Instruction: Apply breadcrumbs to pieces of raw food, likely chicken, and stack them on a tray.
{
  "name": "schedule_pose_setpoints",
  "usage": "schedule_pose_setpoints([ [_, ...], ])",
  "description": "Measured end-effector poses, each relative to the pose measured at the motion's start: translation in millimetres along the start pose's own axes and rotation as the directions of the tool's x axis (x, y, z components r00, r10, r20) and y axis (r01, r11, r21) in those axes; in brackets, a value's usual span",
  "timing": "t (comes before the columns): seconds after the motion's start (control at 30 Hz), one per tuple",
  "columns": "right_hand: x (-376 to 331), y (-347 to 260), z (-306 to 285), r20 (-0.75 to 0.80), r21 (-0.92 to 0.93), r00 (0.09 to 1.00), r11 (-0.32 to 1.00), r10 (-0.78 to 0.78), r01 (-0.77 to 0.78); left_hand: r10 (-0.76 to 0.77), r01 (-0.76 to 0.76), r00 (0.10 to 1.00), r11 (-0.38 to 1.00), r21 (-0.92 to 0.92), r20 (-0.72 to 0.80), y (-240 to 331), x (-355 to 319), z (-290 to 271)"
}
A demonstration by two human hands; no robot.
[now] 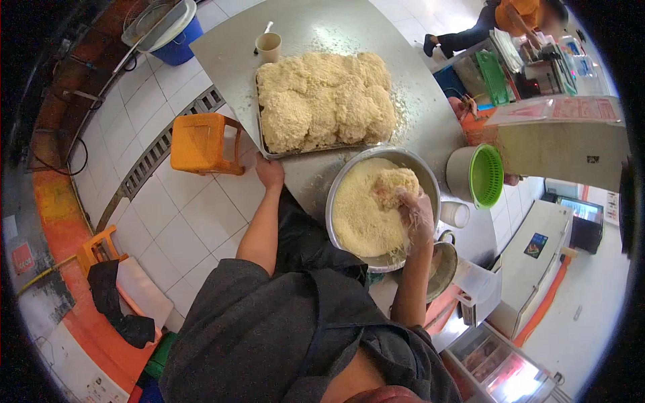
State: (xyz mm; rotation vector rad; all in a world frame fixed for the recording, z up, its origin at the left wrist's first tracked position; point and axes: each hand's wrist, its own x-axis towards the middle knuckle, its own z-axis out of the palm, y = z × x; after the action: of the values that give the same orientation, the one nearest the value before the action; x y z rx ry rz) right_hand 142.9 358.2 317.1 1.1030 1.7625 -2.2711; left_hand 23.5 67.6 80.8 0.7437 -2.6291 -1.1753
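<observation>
My right hand [418, 218], dusted with crumbs, reaches into a large metal bowl [330, 218] of pale yellow breadcrumbs [363, 215]. Its fingers are closed on a crumb-coated piece of food [396, 185]; what lies under the coating is hidden. Left of the bowl, my left hand [270, 171] is closed at the near left corner of a metal tray [302, 152], its fingertips partly hidden. Several large crumb-covered pieces [322, 101] are heaped on that tray, packed side by side.
Crumbs are scattered over the steel table [416, 101]. A beige cup [269, 47] stands behind the tray. Right of the bowl are a clear cup [455, 214], a metal pot [441, 272] and a green basket [486, 176]. An orange stool [195, 144] stands left; another person [514, 20] is far right.
</observation>
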Motion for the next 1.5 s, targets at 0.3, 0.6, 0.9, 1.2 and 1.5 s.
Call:
schedule_pose_setpoints([
  [0.3,100,-60,134,0.094,-0.174,0.994,0.982,-0.060,0.075,0.055,-0.050,0.998,0.972,-0.230,0.012,20,-1,-8],
  [0.6,44,3,102,0.188,-0.818,0.903,0.448,-0.386,0.362,-0.068,0.074,0.997,0.986,-0.148,0.041,-1,3,-1],
  [0.9,26,104,2,0.493,-0.826,0.839,0.181,-0.228,0.534,0.015,-0.005,0.998,0.983,-0.183,0.056,20,0,-9],
  [1.2,39,-7,37,0.213,-0.878,0.977,0.444,0.030,0.178,-0.076,0.081,0.994,0.994,-0.067,0.072,8,1,-6],
  [1.5,97,-110,207,0.553,-0.816,0.833,0.223,0.030,0.533,0.024,-0.018,0.998,0.995,-0.100,0.057,0,2,-1],
])
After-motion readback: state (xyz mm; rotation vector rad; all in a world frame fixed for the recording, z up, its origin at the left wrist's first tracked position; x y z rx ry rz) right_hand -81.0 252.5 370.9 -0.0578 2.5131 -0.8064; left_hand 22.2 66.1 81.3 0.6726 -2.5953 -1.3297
